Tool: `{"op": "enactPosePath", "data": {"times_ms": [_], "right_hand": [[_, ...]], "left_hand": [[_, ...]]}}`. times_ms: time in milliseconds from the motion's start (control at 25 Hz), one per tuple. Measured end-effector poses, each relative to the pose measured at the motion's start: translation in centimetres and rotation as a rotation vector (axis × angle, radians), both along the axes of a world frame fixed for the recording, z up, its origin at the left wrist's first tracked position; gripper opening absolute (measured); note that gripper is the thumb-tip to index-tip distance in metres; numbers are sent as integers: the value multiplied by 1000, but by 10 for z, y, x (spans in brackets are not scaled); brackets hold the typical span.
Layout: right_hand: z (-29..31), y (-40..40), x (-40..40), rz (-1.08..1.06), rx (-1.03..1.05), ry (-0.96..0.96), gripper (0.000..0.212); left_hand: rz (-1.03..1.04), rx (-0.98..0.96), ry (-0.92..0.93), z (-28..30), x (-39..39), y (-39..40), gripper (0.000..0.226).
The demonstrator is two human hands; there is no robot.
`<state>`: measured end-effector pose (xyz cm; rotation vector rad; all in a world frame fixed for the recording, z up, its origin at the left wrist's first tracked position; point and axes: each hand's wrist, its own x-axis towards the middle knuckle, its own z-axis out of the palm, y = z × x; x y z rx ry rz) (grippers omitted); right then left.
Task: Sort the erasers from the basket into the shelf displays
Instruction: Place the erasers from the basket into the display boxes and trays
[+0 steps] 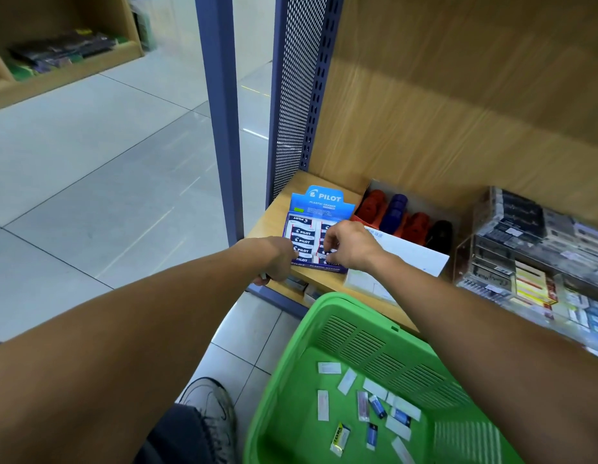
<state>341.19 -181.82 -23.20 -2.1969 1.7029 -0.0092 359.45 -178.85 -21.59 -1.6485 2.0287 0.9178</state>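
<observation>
A blue Pilot eraser display box (319,201) stands on the wooden shelf (327,281), with rows of Pilot-sleeved erasers (303,232) in it. My right hand (349,246) is over the box's right column and pinches a Pilot eraser (325,253) between thumb and fingers. My left hand (278,261) is curled at the box's front left corner, and a small dark eraser end (264,276) peeks out of its grip. Below the shelf sits the green basket (324,304), with several loose erasers (377,406) on its bottom, mostly white and a few in blue or yellow sleeves.
Right of the Pilot box are a white carton (404,259) and a box of red, blue and black staplers (396,209). Clear stacked drawers of small stationery (511,262) fill the shelf's right side. A blue metal upright (220,112) stands left. My shoe (212,410) is on the tiled floor.
</observation>
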Motion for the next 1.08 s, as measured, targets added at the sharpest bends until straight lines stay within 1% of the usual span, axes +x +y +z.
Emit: {"op": "enactPosePath", "data": {"times_ms": [120,200,240,320,360,480,560,640,720,760,800,960,1080], "right_hand": [[-13,8,-2,66,-47,43,20],[-9,6,-4,176,-44,109,22],[-4,3,-5,197,-47,120,24],[4,-5,-6,161,-60,90,26],[6,-7,-6,150,-71,105,26],[1,-2,-4,218,-49,256,25],[0,-2,-1,245,-51,284,23],[5,-11,5,169,-92,186,22],[5,-22,14,18,-166,22,26],[3,-25,20,-23,-202,-12,28],[-1,-27,26,-34,-227,-3,30],[-16,-30,49,2,-269,167,24],[-16,-28,60,72,-349,292,24]], "left_hand": [[1,-5,8,-2,1,-1,55],[-20,-23,-3,-2,1,-1,54],[-42,-32,-15,-2,0,-2,53],[-64,-44,-32,-5,0,-4,55],[-63,-44,-35,-6,1,-6,55],[-42,-37,-31,-13,2,-10,56],[-29,-33,-27,-15,3,-12,54],[-28,-35,-22,-16,3,-14,53],[-22,-23,-19,-19,3,-17,53],[-22,-12,-22,-21,2,-18,54],[-16,-10,-19,-22,2,-20,55],[-1,-6,25,-22,5,-20,53],[45,5,65,-20,6,-18,49]]}}
